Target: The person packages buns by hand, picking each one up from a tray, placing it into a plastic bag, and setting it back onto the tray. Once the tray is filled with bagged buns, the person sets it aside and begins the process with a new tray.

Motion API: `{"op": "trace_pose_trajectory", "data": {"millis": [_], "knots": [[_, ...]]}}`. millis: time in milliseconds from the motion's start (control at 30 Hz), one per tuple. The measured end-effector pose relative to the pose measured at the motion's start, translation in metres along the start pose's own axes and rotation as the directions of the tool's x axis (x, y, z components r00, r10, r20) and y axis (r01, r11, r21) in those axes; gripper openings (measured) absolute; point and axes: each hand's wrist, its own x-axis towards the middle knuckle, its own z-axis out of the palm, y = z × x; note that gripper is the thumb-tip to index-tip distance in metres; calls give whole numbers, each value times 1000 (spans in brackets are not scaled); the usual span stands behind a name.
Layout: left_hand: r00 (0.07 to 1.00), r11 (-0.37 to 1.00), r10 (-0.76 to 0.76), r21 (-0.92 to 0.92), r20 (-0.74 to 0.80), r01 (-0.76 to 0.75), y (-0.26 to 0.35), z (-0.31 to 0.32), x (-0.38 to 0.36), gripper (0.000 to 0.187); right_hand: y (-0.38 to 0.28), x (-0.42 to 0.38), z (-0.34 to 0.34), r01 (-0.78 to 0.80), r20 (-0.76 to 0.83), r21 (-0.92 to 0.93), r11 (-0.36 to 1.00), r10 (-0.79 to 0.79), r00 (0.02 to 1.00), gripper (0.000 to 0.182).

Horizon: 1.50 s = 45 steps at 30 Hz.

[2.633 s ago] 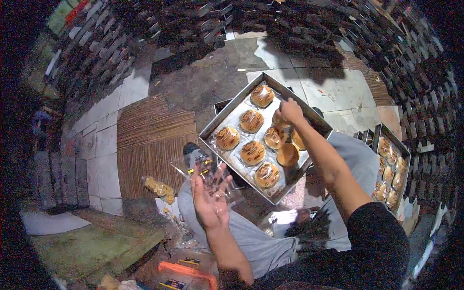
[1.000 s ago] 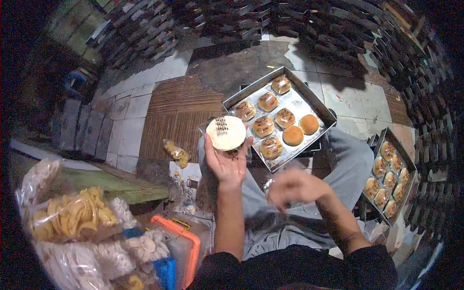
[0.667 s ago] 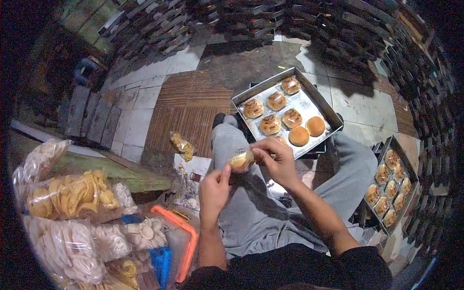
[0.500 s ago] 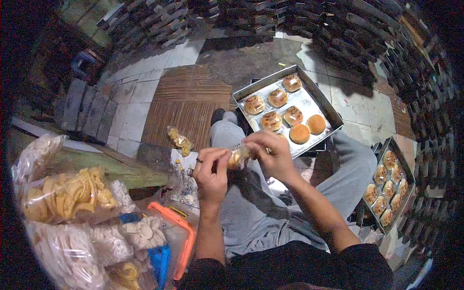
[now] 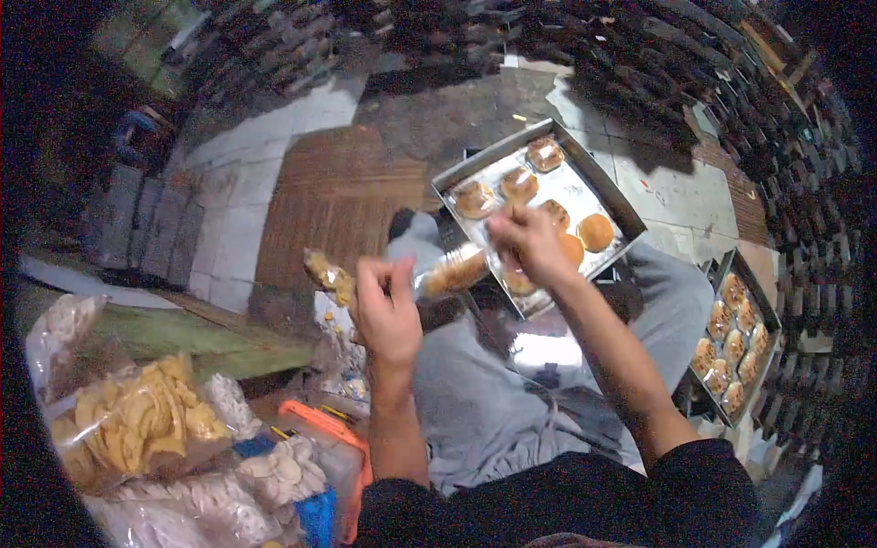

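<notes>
Between my two hands a bun (image 5: 457, 271) in a clear plastic wrapper is stretched out above my lap. My left hand (image 5: 388, 306) is closed on the wrapper's left end. At its right end my right hand (image 5: 528, 245) is closed too, blurred by motion, and in front of the tray. Just beyond is a square metal tray (image 5: 598, 173) with several round buns. Some have dark-striped tops and shiny wrapping; a plain brown bun (image 5: 596, 233) looks bare. Close to my left hand lies a small clear bag of yellowish pieces (image 5: 329, 277).
On the right, a second tray (image 5: 772, 315) holds several wrapped buns. At lower left stand clear bags of yellow pieces (image 5: 151, 416) and pale pieces (image 5: 283, 470), beside an orange-rimmed box (image 5: 324, 425). A green wooden board (image 5: 219, 340) lies behind them. Dark stacked pieces line the back.
My hands have moved apart, the right one going up and to the right over the tray. The wrapped bun, earlier mostly covered by my fingers, now shows lengthwise between them. The view has shifted slightly.
</notes>
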Motion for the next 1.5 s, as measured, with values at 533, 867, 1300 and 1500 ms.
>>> {"op": "trace_pose_trajectory", "data": {"millis": [533,867,1300,1500], "knots": [[804,991,-99,131,587,27,11,60,-102,76,127,-58,-42,-257,0,261,931,266,964,37],[615,992,-118,72,780,99,-22,97,-102,29,101,-48,-159,-377,-409,-818,435,23,912,34],[277,992,-117,100,954,73,-13,106,-107,50,127,-183,-76,-111,71,-751,651,247,966,39],[498,993,112,-80,860,-84,-23,112,-106,39,12,-142,-112,230,220,-739,633,-95,971,23]]}}
